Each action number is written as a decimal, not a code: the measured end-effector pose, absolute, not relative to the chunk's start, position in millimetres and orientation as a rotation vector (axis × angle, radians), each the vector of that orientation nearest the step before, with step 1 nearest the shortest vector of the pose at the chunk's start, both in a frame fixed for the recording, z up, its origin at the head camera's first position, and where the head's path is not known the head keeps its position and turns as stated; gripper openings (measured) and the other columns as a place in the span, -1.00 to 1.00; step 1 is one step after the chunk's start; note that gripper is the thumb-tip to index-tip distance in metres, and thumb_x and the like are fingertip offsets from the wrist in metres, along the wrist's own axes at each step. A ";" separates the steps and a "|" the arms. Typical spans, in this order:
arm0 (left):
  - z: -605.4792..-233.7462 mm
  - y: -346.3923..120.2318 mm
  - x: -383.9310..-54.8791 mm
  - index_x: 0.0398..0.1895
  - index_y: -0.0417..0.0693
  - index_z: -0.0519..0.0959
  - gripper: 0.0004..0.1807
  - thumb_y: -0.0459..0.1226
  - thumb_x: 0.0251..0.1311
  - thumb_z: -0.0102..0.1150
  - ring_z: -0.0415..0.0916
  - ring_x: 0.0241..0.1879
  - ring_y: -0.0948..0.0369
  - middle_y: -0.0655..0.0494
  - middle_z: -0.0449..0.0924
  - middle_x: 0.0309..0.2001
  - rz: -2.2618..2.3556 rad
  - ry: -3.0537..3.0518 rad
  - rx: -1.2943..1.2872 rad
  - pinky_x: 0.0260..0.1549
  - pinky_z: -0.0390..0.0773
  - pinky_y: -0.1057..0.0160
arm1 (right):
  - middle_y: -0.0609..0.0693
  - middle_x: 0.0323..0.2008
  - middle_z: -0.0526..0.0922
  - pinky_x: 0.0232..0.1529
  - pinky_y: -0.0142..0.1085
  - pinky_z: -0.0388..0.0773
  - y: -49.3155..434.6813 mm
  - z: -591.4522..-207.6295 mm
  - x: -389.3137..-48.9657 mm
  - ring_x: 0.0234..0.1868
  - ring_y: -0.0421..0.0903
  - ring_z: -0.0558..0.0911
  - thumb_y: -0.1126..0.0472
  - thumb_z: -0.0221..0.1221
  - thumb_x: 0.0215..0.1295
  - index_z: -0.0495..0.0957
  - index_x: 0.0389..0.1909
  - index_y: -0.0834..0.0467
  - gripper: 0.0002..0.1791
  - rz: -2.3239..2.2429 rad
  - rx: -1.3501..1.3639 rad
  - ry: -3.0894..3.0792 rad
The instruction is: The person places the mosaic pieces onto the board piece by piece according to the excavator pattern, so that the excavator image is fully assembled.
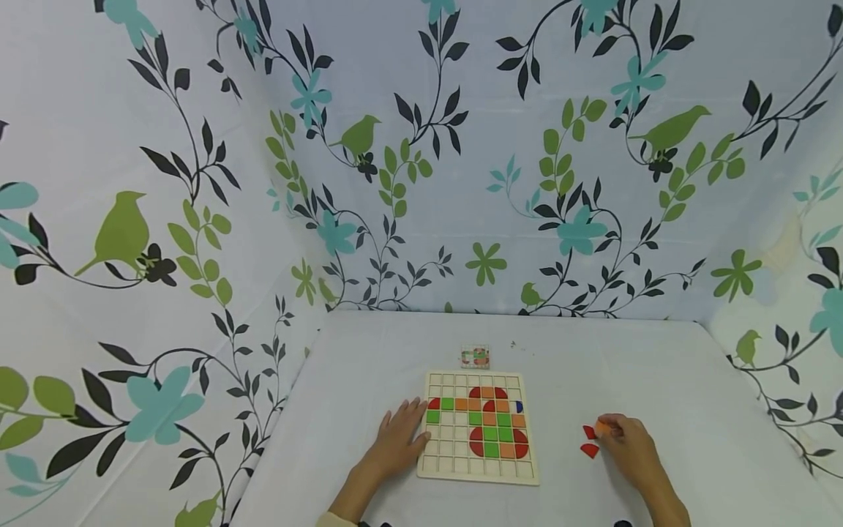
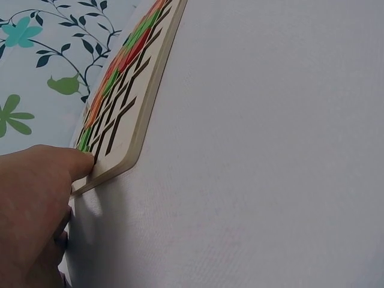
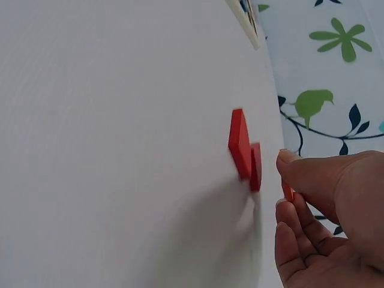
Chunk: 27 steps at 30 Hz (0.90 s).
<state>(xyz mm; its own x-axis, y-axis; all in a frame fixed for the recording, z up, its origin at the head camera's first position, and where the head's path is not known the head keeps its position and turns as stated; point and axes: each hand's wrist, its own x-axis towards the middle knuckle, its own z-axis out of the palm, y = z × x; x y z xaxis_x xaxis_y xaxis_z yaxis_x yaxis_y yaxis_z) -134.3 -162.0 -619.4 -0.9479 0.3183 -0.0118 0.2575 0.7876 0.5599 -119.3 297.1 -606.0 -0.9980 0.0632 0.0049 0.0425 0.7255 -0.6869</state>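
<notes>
A wooden grid board (image 1: pixel 477 473) lies on the white table, partly filled with red, green and orange pieces and one blue piece. My left hand (image 1: pixel 398 440) rests at the board's left side, fingers extended. Its thumb touches the board's edge in the left wrist view. To the right of the board, my right hand (image 1: pixel 628 448) pinches a small orange piece (image 1: pixel 600 429) between thumb and fingers. Beside it, two red wedge-shaped pieces (image 1: pixel 589 451) lie on the table. Both red pieces (image 3: pixel 239 144) also show in the right wrist view, left of the fingertips.
A small pattern card (image 1: pixel 475 356) lies just behind the board. Cloth printed with leaves, birds and flowers (image 1: pixel 486 263) hangs behind the white table (image 1: pixel 369 351) and along both sides.
</notes>
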 end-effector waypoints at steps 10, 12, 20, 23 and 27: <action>-622.4 -162.8 -135.4 0.64 -0.09 0.23 -0.29 -0.04 0.54 0.09 0.04 0.64 -0.22 -0.15 0.19 0.63 0.863 2.867 0.461 0.52 -0.10 -0.47 | 0.24 0.06 0.61 0.07 0.05 0.68 210.2 -582.1 -146.4 0.08 0.13 0.63 0.34 0.26 0.44 0.60 0.17 0.34 -0.67 1.195 0.040 -2.861; -623.7 -162.8 -135.9 0.64 -0.08 0.24 -0.30 -0.05 0.55 0.08 0.04 0.64 -0.22 -0.15 0.19 0.63 0.865 2.872 0.466 0.52 -0.09 -0.47 | 0.20 0.07 0.60 0.09 0.05 0.68 191.0 -578.6 -152.2 0.09 0.11 0.62 0.31 0.28 0.45 0.61 0.16 0.31 -0.67 1.208 0.074 -2.864; -626.0 -163.0 -138.8 0.66 -0.05 0.21 -0.28 -0.01 0.56 0.07 0.03 0.65 -0.18 -0.11 0.17 0.65 0.846 2.868 0.461 0.55 -0.10 -0.43 | 0.08 -0.04 0.60 -0.02 -0.04 0.66 116.9 -574.7 -162.6 -0.09 -0.02 0.59 0.25 0.34 0.43 0.66 0.09 0.23 -0.73 1.270 0.357 -2.838; -624.9 -163.3 -138.8 0.66 -0.05 0.22 -0.28 -0.01 0.56 0.07 0.04 0.65 -0.18 -0.11 0.18 0.65 0.835 2.873 0.460 0.55 -0.09 -0.43 | 0.06 -0.06 0.61 -0.06 -0.05 0.63 91.0 -576.2 -159.9 -0.13 -0.05 0.58 0.27 0.37 0.39 0.67 0.05 0.20 -0.75 1.200 0.487 -2.832; -622.8 -163.6 -137.5 0.65 -0.07 0.23 -0.29 -0.03 0.56 0.08 0.05 0.64 -0.19 -0.13 0.19 0.64 0.838 2.874 0.463 0.54 -0.09 -0.44 | 0.03 -0.07 0.62 -0.08 -0.07 0.65 62.6 -579.1 -155.2 -0.13 -0.07 0.59 0.27 0.38 0.39 0.68 0.01 0.16 -0.78 1.082 0.611 -2.843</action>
<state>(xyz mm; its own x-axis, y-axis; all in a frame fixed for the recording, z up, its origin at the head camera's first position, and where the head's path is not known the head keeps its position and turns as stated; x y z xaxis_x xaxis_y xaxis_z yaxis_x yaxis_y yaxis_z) -137.5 -163.6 -622.8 -0.9471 0.3203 -0.0222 0.2581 0.8008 0.5405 -155.2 62.6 -579.1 -0.9216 -0.3472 0.1734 -0.3746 0.6792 -0.6311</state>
